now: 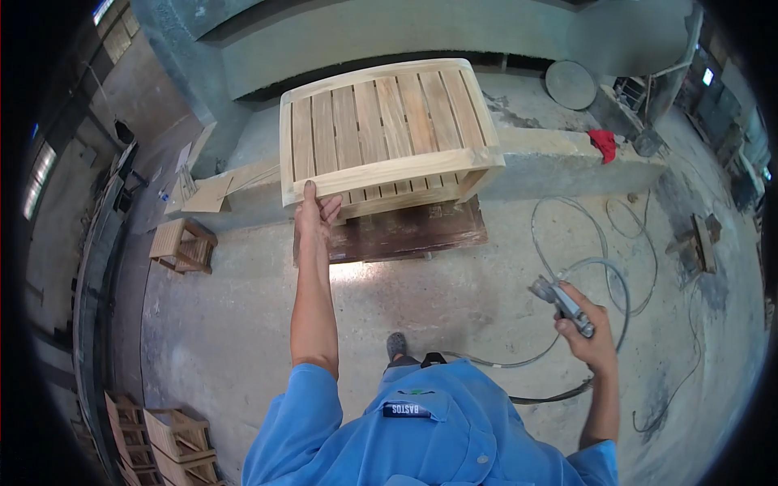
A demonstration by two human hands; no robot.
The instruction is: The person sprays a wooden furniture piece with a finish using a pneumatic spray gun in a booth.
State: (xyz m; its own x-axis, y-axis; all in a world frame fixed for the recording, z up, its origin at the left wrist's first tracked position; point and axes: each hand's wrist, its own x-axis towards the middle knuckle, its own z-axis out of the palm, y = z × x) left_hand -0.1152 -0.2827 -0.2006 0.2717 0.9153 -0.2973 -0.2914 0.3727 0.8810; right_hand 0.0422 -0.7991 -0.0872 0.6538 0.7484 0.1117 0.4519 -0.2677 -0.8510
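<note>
A slatted wooden stool [385,121] with a lower slatted shelf stands on a dark brown board [405,233]. My left hand [316,212] is at its near left corner, the thumb on the front rail and the other fingers below it. In my right hand [585,328], off to the right and apart from the stool, is a grey air tool [569,309] with a round head. A hose [624,292] runs beside that hand.
A low concrete ledge [567,166] crosses behind, with a red cloth [602,146] on it. Hose loops lie on the floor at right. A small wooden stool [183,245] stands at left, more wooden pieces [180,445] at lower left.
</note>
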